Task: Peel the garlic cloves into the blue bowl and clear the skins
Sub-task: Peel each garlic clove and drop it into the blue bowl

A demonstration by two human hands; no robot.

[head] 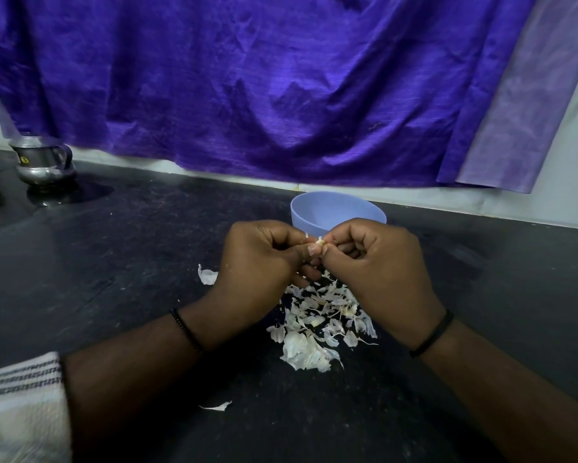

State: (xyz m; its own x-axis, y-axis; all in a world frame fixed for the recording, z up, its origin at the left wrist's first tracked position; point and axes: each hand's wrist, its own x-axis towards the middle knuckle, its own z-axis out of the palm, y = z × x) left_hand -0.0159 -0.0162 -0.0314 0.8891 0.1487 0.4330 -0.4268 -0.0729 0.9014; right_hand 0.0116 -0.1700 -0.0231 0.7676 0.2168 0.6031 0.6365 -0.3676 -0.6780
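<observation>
Both forearms reach forward and angle inward, bringing the hands together knuckle to knuckle. The left hand point(264, 259) and right hand point(377, 262) have curled fingers, thumbs and fingertips meeting in a pinch; each wrist wears a dark band.

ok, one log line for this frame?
phase: peeling | left hand + right hand: pinch garlic clove | blue bowl: behind hands | skins: uncleared

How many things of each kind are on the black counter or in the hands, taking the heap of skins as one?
Blue bowl: 1
Steel jug: 1
Garlic clove, pinched by both hands: 1
Heap of skins: 1
Stray skins: 2
Striped cloth: 1
Total: 7
</observation>
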